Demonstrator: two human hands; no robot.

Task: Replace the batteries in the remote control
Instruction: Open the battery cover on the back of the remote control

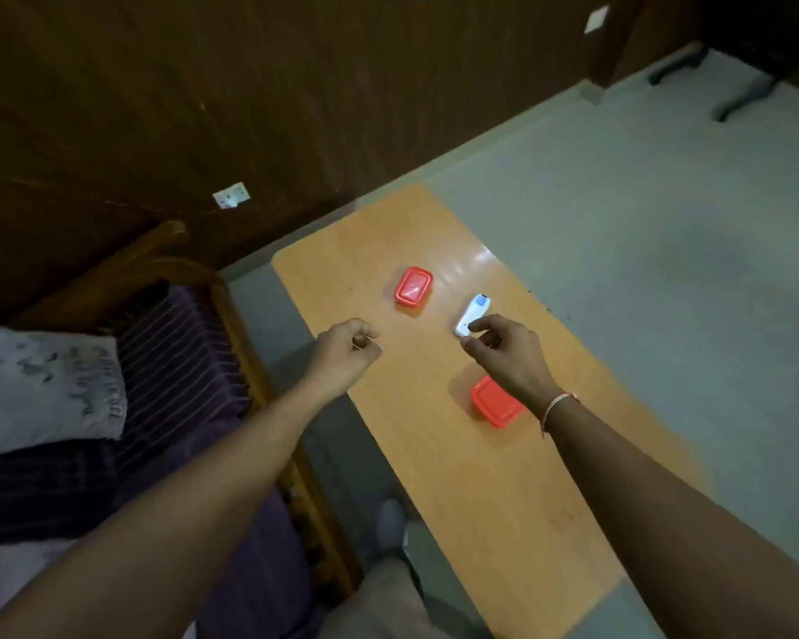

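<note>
Remote (473,314) white, lying mid-table between two red boxes. Largest down: we see orange table (503,491); far red box (414,287), lid on; near red box (495,403) under right wrist. Right hand (503,348) fingertips pinching remote's near end. Left hand (347,345) curled into fist over table edge, holding nothing we can make out.

The room is dim, and the wood-panelled wall (204,85) and the picture's corners sink into near black. A white glare patch shines on the glossy orange counter (476,260) at its far end. The picture is soft and slightly blurred, and its straight edges bow with wide-angle distortion.
</note>
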